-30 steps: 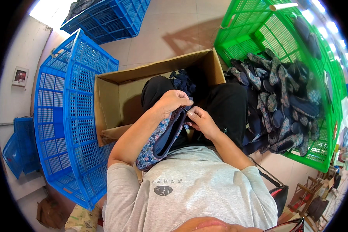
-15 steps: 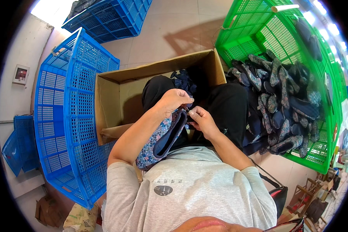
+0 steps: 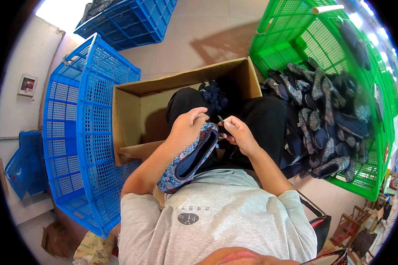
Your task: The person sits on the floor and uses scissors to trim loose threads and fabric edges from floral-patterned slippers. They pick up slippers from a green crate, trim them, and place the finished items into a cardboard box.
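Observation:
A blue floral fabric slipper [image 3: 166,180] with a dark navy lining rests against my front, under my left forearm. Just beyond its upper end is my left hand [image 3: 185,128], its fingers curled together; anything between them is hidden. My right hand [image 3: 239,137] is closed on a small dark pointed tool [image 3: 220,119], its tip sticking out toward my left hand. A short gap separates the two hands. Past them, dark navy fabric scraps [image 3: 213,95] lie in a bunch by my knee, over the cardboard box [image 3: 127,115].
Beside the box on the left stands a blue plastic crate [image 3: 104,119]; another blue crate [image 3: 132,26] is farther back. To the right, a tipped green crate [image 3: 274,39] has many floral and navy slippers [image 3: 316,119] heaped in and before it. A black bag [image 3: 320,225] lies at lower right.
My hands have drawn apart from where they nearly met at the slipper's end. My left hand has shifted left and down, and the pointed tool now shows in my right hand.

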{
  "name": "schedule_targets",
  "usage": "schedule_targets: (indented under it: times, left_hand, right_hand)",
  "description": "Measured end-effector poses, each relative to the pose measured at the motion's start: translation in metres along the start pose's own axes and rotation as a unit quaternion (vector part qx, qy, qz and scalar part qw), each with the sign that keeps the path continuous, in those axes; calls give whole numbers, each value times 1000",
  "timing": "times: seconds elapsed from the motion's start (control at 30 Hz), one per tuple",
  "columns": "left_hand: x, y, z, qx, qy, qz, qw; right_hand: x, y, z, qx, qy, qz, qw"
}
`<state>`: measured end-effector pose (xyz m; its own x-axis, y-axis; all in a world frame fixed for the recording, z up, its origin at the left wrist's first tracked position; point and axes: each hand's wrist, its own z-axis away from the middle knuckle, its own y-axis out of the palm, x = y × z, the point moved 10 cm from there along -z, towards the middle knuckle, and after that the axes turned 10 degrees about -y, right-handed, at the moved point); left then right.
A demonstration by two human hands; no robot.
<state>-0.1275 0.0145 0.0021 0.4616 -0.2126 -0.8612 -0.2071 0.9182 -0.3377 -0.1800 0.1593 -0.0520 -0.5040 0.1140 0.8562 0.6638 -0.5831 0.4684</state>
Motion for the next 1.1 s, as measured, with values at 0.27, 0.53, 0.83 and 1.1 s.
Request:
schedule_targets:
  times: [0.27, 0.53, 0.83, 1.1]
  left_hand:
    - [-48, 2, 63, -148, 93, -262, 949]
    - [-56, -2, 74, -256, 215, -253, 908]
    - [-72, 0, 85, -278, 288, -277, 873]
    - [-78, 1, 88, -279, 313, -272, 866]
  right_hand:
    - [23, 18, -13, 101, -1, 101, 990]
    - [28, 26, -8, 158, 4, 118, 980]
    - [23, 30, 3, 176, 16, 79, 981]
    - [28, 32, 4, 184, -18, 111, 976]
